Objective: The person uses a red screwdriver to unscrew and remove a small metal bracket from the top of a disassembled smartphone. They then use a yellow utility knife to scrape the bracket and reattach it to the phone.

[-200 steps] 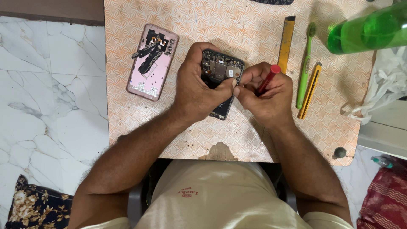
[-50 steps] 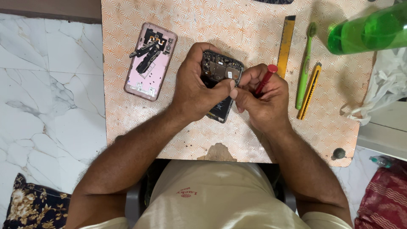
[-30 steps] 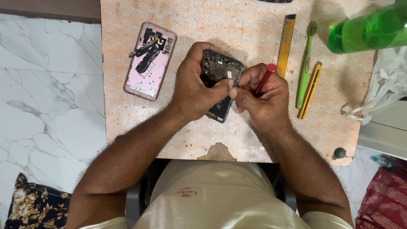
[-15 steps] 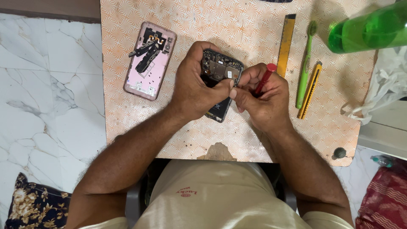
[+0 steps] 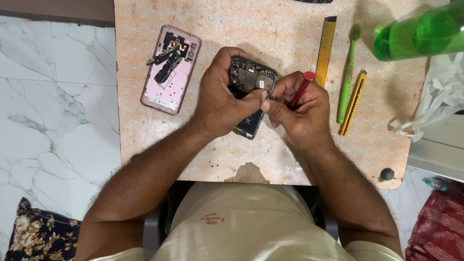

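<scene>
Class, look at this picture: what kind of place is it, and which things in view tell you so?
Probably a small home repair bench, not a fitted workshop. An opened phone is held over a patterned board, its pink back cover lies aside, and a red-handled screwdriver is in the right hand. Marble floor lies around.

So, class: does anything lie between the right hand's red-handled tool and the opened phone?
Nothing visible does. The right hand holds the red-handled tool right at the opened phone, which the left hand grips. The tool's tip is hidden behind the fingers.
</scene>
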{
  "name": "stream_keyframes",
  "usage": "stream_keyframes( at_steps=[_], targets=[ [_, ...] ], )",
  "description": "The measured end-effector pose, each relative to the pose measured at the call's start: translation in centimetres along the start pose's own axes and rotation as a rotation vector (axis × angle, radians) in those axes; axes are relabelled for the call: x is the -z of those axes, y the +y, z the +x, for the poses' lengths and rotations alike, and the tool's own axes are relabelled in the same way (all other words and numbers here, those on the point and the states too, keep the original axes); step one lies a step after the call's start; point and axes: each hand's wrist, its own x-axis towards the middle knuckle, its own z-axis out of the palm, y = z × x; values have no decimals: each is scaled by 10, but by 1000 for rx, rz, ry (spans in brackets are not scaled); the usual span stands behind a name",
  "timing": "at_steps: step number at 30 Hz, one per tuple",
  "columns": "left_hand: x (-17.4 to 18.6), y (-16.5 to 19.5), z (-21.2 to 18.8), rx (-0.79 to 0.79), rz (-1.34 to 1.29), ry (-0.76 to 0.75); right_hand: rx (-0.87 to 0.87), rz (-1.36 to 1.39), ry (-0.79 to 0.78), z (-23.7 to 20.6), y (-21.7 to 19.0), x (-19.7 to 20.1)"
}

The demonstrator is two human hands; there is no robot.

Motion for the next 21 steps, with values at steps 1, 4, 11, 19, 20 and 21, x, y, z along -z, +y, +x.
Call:
stream_keyframes(
  at_steps=[1,4,11,19,20,21],
  targets=[
    [0,0,0,-3,-3,-6,-1,4,2,0,0,0],
    [1,0,0,-11,-5,-14,-10,19,8,0,0,0],
    [1,0,-1,-18,-23,-45,-4,57,-29,-1,-1,0],
    [0,0,-1,1,-11,-23,-10,102,-14,-2,-1,-1],
    [0,0,-1,3,-6,-20,-5,110,-19,-2,-1,-1],
    [0,0,-1,-7,-6,-21,0,119,-24,-2,-1,-2]
  ],
)
